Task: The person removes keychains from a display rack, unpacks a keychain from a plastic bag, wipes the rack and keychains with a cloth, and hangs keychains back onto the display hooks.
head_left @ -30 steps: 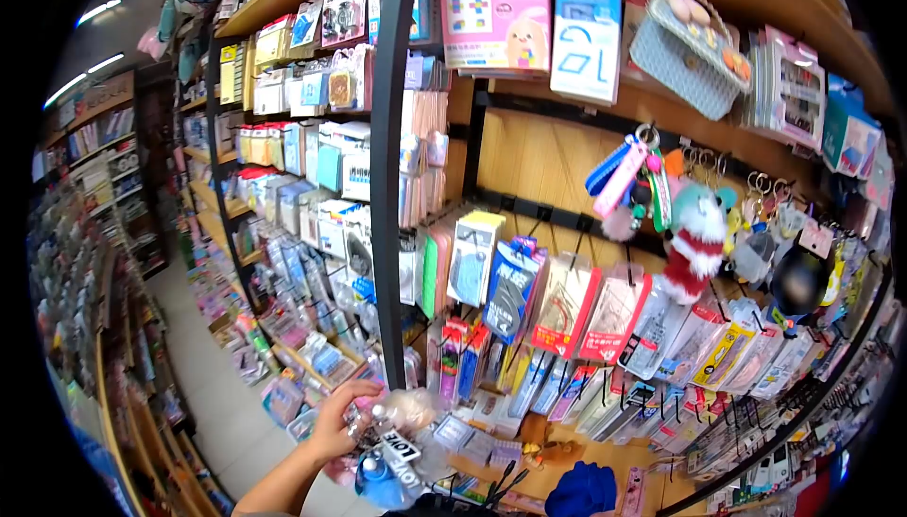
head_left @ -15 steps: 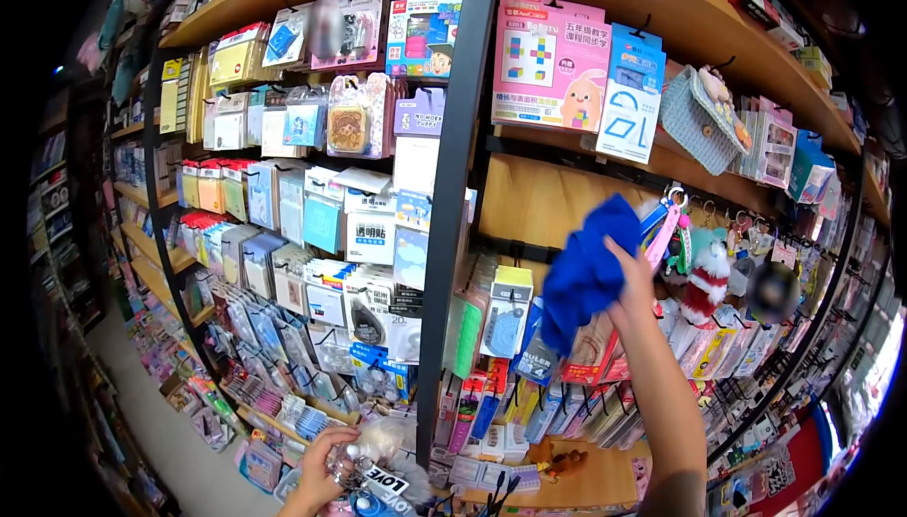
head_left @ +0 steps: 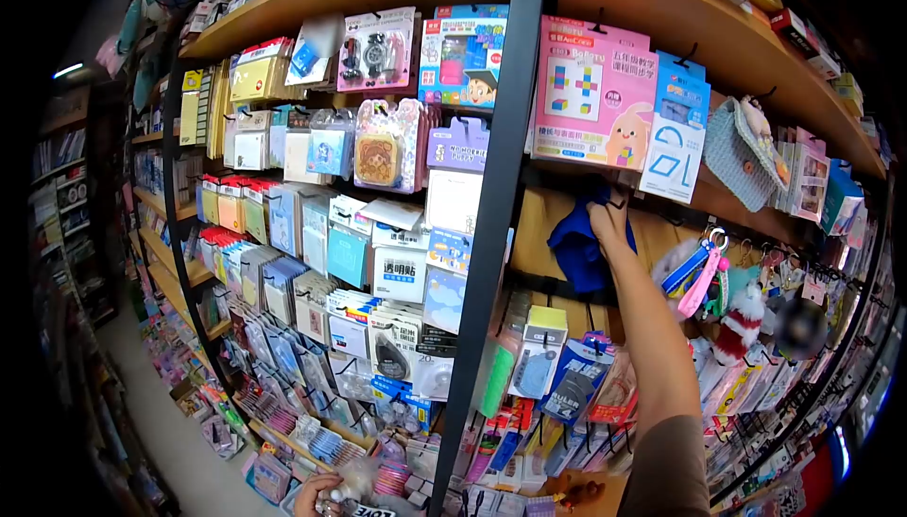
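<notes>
My right hand is closed on a crumpled blue cloth. It presses the cloth against the bare wooden back panel of the right-hand rack, just below the pink boxed set and the blue ruler pack. Low in the view, my left hand curls round a bunch of fluffy keychains; one tag reads "LOVE". The bottom edge cuts off part of that hand and the bunch.
A dark upright post divides the two racks. Packaged stationery hangs on hooks at left. Right of my forearm hang more keychains and a grey knitted pouch. A ruler pack hangs below the cloth.
My right hand has carried the blue cloth up and back onto the rear panel, away from the lower hanging packs. The view has shifted, and my left hand with the keychains sits lower in it.
</notes>
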### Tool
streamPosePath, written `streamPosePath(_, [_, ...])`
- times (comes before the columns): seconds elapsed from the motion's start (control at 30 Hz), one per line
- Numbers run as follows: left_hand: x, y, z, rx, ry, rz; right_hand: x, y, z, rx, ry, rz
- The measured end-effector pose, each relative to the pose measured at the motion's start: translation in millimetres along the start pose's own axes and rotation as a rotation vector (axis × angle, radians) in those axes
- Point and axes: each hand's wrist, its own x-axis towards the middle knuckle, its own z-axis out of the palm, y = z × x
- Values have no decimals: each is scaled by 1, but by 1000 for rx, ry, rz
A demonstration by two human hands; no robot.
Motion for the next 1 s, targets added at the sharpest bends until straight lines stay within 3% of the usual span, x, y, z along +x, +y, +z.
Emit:
streamPosePath(0.13, [2,3,9,-7,11,-24,-5,-13,-15,199,-225,211])
streamPosePath(0.27, [14,17,17,7,-25,-8,-20,-42,-33,440,-284,211])
streamPosePath(0.37, [22,17,24,20,-55,19,-35,-99,-60,559,-360,338])
streamPosePath(0.47, [26,10,33,31,-76,10,-47,-143,-94,581,-499,332])
streamPosePath(0.6, [36,12,38,66,-146,-35,-48,-162,-117,730,-585,610])
streamPosePath(0.7, [45,24,38,72,-169,-58,-52,-151,-115,750,-518,575])
streamPosePath(0.83, [43,7,36,34,-118,-15,-77,-152,-129,783,-234,330])
streamPosePath(1.0, [36,-17,27,4,-117,-10,-111,-137,-158,703,233,370])
